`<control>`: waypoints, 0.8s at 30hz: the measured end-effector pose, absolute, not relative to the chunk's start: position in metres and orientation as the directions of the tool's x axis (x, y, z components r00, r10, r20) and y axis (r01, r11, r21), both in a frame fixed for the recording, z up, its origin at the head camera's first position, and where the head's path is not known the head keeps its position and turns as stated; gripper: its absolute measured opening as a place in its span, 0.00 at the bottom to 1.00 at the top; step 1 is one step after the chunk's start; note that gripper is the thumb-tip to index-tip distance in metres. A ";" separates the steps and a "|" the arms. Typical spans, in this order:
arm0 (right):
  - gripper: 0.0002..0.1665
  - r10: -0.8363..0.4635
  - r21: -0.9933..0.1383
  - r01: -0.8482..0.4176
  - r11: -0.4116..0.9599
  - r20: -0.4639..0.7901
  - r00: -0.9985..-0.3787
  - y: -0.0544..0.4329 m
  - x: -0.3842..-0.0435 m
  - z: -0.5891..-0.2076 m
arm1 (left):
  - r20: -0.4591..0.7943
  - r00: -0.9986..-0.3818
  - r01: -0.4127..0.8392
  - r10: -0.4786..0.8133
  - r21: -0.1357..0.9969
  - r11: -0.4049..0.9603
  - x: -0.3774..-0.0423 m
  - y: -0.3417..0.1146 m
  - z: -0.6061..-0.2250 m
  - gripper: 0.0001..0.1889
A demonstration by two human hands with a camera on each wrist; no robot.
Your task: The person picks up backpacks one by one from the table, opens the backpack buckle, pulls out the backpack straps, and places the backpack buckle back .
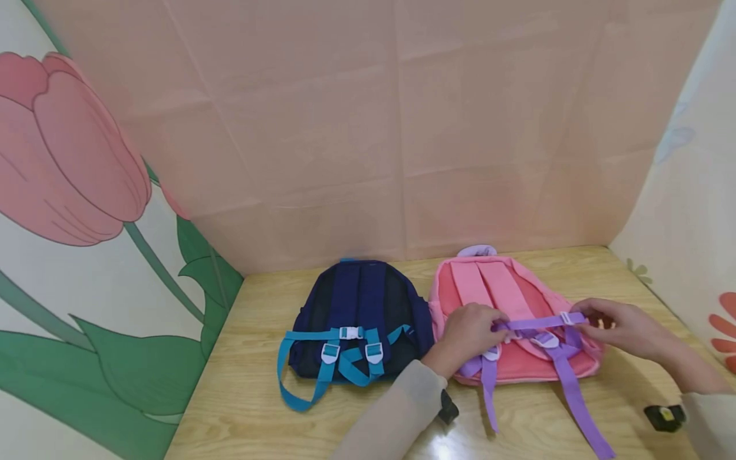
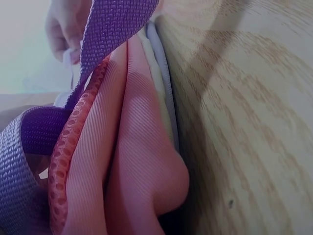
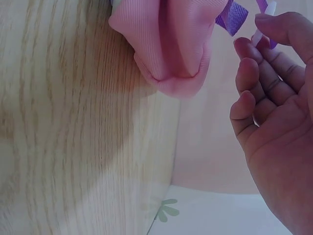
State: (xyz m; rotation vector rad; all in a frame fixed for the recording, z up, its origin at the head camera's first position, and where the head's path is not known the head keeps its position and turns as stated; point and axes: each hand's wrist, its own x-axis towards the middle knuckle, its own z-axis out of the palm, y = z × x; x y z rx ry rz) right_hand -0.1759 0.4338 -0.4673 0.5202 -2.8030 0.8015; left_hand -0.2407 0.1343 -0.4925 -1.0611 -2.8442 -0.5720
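Observation:
A small pink backpack [image 1: 506, 281] lies back side up on the wooden table, its purple straps trailing toward the near edge. My left hand [image 1: 468, 332] grips one end of a purple strap [image 1: 540, 323] over the bag's lower back. At the bag's right side, my right hand [image 1: 621, 322] pinches the strap's other end near a pale slider buckle [image 1: 568, 318]. In the right wrist view, thumb and forefinger hold a white plastic piece [image 3: 264, 24] on that strap. The strap runs taut between both hands. What lies under the left fingers is hidden.
Left of the pink bag lies a navy backpack [image 1: 359, 300] with blue straps, its white chest buckle [image 1: 351, 333] fastened. A pinkish sheet [image 1: 397, 128] hangs behind the table, with flower-printed panels at both sides.

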 end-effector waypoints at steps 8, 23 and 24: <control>0.15 -0.266 -0.500 -0.354 0.791 0.240 -0.934 0.438 -0.175 -0.469 | 0.158 -0.774 0.628 0.613 0.314 0.712 -0.239 0.137 -0.492 0.12; 0.15 -0.299 -0.530 -0.404 0.745 0.276 -0.913 0.443 -0.177 -0.480 | 0.132 -0.778 0.624 0.614 0.277 0.731 -0.239 0.141 -0.495 0.13; 0.15 -0.300 -0.534 -0.409 0.740 0.282 -0.911 0.443 -0.177 -0.481 | 0.131 -0.776 0.627 0.617 0.272 0.730 -0.240 0.141 -0.495 0.13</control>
